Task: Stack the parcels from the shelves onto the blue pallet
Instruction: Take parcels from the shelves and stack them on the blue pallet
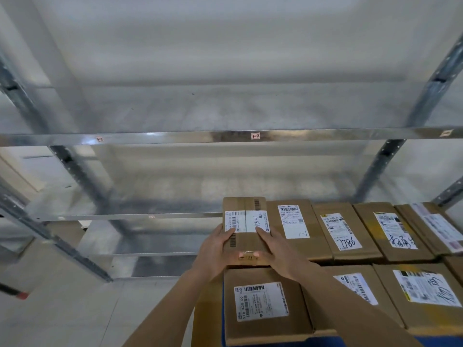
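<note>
I hold the A34-labelled parcel with both hands, fingers curled over its near end, at the stack's far-left corner; I judge it best set flush against the neighbouring parcel, edges squared.

Brown cardboard parcels with white labels, black barcodes and black handwritten marks, yellow-and-black strip on one label, silver-grey metal shelves with small pale tags, blue pallet edge, pale grey floor, red-tipped black object
</note>
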`<state>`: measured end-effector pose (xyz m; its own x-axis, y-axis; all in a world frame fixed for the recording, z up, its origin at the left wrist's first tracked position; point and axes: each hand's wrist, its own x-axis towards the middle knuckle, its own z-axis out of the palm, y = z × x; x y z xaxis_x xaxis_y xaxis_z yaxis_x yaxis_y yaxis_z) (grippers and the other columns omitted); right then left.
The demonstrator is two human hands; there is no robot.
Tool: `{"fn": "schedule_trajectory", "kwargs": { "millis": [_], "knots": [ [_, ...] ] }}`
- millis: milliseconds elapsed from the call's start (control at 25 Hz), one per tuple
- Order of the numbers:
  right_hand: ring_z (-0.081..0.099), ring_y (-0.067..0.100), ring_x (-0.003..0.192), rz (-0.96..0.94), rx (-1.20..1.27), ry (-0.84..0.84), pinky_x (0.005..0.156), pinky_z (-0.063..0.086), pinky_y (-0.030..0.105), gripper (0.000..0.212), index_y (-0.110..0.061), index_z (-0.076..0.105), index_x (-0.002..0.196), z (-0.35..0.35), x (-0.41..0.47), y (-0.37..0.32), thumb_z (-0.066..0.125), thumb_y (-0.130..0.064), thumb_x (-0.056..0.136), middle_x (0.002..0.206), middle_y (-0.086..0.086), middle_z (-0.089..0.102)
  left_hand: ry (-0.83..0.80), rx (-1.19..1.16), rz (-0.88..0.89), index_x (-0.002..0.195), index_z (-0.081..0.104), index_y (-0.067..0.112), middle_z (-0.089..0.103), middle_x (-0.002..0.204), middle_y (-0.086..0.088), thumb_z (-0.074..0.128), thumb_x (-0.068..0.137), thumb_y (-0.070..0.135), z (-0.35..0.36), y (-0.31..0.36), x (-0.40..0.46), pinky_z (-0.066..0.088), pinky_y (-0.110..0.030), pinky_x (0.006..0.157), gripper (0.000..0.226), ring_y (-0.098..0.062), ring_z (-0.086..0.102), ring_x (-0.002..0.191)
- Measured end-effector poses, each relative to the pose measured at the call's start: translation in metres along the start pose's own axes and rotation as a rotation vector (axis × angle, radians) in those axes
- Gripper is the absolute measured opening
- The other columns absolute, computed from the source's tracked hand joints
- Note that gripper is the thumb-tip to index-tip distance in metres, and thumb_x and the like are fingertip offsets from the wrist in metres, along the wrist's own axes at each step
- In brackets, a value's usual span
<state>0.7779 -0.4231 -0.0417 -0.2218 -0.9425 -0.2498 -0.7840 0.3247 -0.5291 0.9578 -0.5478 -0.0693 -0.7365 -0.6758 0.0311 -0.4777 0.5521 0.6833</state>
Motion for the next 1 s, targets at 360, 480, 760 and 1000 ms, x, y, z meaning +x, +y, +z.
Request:
{"fn": "schedule_trajectory", "kwargs": {
  "millis": [360, 480, 760, 1000],
  "knots": [
    [0.039, 0.023, 0.143, 0.028, -0.011, 0.010, 0.116, 0.040, 0.039, 0.072, -0.027, 0.017, 0.161, 0.003, 0.004, 0.005, 0.055, -0.041, 0.102, 0.161, 0.002, 0.026, 0.003, 0.018, -0.034, 0.148, 0.042, 0.035, 0.045, 0.144, 0.018, 0.076, 0.081, 0.045, 0.007, -0.005, 0.002, 0.050, -0.039, 0.103, 0.076, -0.008, 0.047, 0.127],
    [0.039, 0.024, 0.143, 0.043, -0.005, 0.003, 0.114, 0.040, 0.041, 0.072, -0.028, 0.016, 0.162, 0.004, 0.004, 0.007, 0.054, -0.043, 0.102, 0.161, 0.001, 0.026, 0.001, 0.012, -0.019, 0.148, 0.042, 0.036, 0.045, 0.144, 0.017, 0.075, 0.082, 0.044, 0.007, -0.003, 0.001, 0.048, -0.037, 0.105, 0.074, -0.008, 0.048, 0.127],
    [0.037, 0.025, 0.145, 0.060, 0.000, -0.038, 0.117, 0.038, 0.044, 0.075, -0.034, 0.008, 0.162, -0.004, -0.002, 0.001, 0.051, -0.049, 0.102, 0.166, -0.002, 0.017, -0.054, 0.033, -0.080, 0.149, 0.035, 0.039, 0.044, 0.144, 0.013, 0.072, 0.083, 0.052, -0.001, 0.011, -0.006, 0.042, -0.026, 0.106, 0.077, -0.011, 0.046, 0.128],
    [0.035, 0.026, 0.148, 0.056, -0.104, 0.007, 0.115, 0.039, 0.045, 0.067, -0.041, 0.013, 0.161, -0.051, -0.035, -0.014, 0.047, -0.050, 0.104, 0.171, -0.007, -0.003, -0.031, 0.194, -0.182, 0.154, 0.027, 0.035, 0.017, 0.164, 0.005, 0.064, 0.088, 0.057, -0.041, 0.050, -0.010, 0.036, -0.042, 0.111, 0.079, -0.023, 0.032, 0.144]
  ]
}}
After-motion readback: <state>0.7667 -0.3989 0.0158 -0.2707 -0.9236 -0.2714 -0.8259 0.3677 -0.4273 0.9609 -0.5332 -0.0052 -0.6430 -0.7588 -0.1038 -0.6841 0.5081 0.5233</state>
